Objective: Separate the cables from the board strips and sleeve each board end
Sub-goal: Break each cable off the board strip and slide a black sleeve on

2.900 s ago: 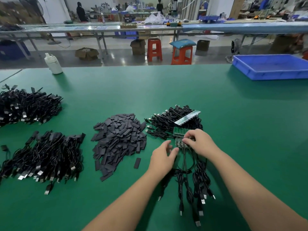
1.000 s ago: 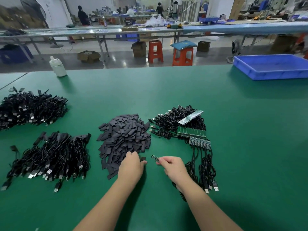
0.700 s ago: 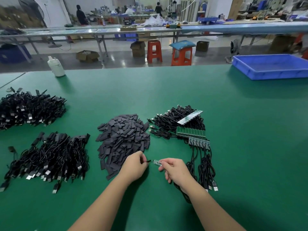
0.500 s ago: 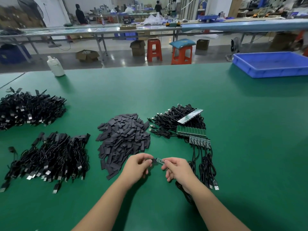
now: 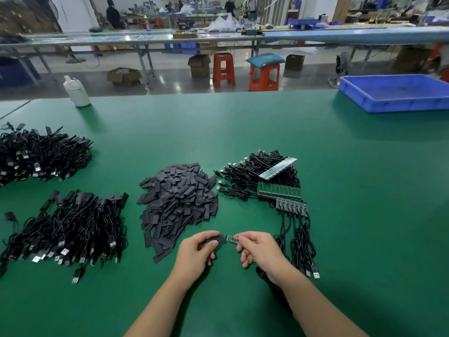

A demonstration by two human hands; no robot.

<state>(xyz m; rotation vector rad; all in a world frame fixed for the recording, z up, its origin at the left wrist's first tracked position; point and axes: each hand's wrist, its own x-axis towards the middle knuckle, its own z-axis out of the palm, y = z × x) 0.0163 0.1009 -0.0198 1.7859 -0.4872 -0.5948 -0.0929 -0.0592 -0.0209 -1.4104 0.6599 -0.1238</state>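
Sliding the black sleeve (image 5: 218, 239), pinched in my left hand (image 5: 198, 250), squarely over the small board end (image 5: 232, 239) my right hand (image 5: 258, 249) fingers clamp, I'd avoid snagging components.

Sleeve pile (image 5: 178, 205) lies between cable heap (image 5: 70, 224) and board strips (image 5: 279, 190).

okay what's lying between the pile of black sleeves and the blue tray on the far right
In the head view, between the sleeve pile and the blue tray lie the cable bundle with board strips, then bare green table.
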